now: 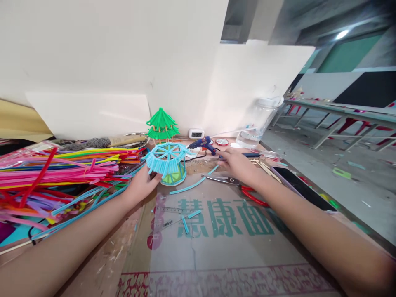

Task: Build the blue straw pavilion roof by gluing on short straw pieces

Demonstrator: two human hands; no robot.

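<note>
My left hand (142,183) is closed on the lower side of a small round pavilion model (167,163) made of pipe cleaners. A light-blue fringe hangs from its spoked ring, with a yellow-green base below. My right hand (236,165) is stretched out by the handle of a blue glue gun (202,143), thumb and forefinger apart. I see no clear grip on the gun. Under that wrist lie scissors (235,183) with red handles. A curved light-blue pipe cleaner (193,186) runs between both hands. Behind the model stands a green tiered roof (161,126).
Heaped coloured pipe cleaners (62,173) cover the left side. A clear ruler (173,211) and short blue cuttings (185,225) lie on the printed board (222,255). To the right are a phone (303,189) and wooden sticks (269,171). A water jug (258,123) and small digital clock (196,133) stand behind.
</note>
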